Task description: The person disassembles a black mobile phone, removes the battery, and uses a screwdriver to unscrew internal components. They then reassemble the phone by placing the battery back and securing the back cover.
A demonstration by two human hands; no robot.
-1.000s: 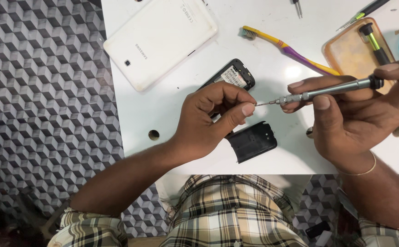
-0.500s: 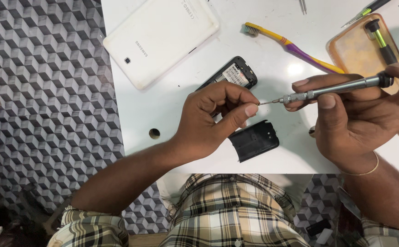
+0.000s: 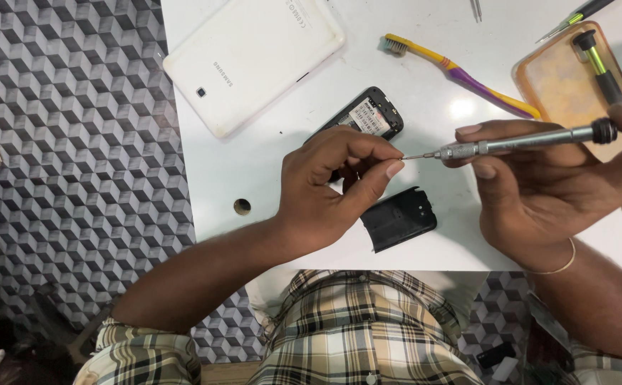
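Back cover point(image 3: 398, 217) is already off and lying on the counter point(image 3: 254, 171). Right hand point(image 3: 539, 192) grips the screwdriver point(image 3: 517, 142), left hand point(image 3: 332, 185) fingers pinch at its tip. Opened phone point(image 3: 364, 117) lies just behind, still mostly assembled.

**What the wearer has on**

From my remote seat, I see a person in a plaid shirt point(image 3: 357, 331), checked in cream, dark grey and olive with thin yellowish lines crossing the squares. It has short sleeves: the left sleeve point(image 3: 143, 353) ends in a folded cuff above the elbow, and the right sleeve point(image 3: 599, 363) shows the same check at the frame's lower edge. Both forearms are bare. The left hand point(image 3: 325, 189) carries no ring or band that I can make out. On the wrist of the right hand point(image 3: 539, 189) sits one thin, pale metal bangle point(image 3: 557, 265), plain and round.
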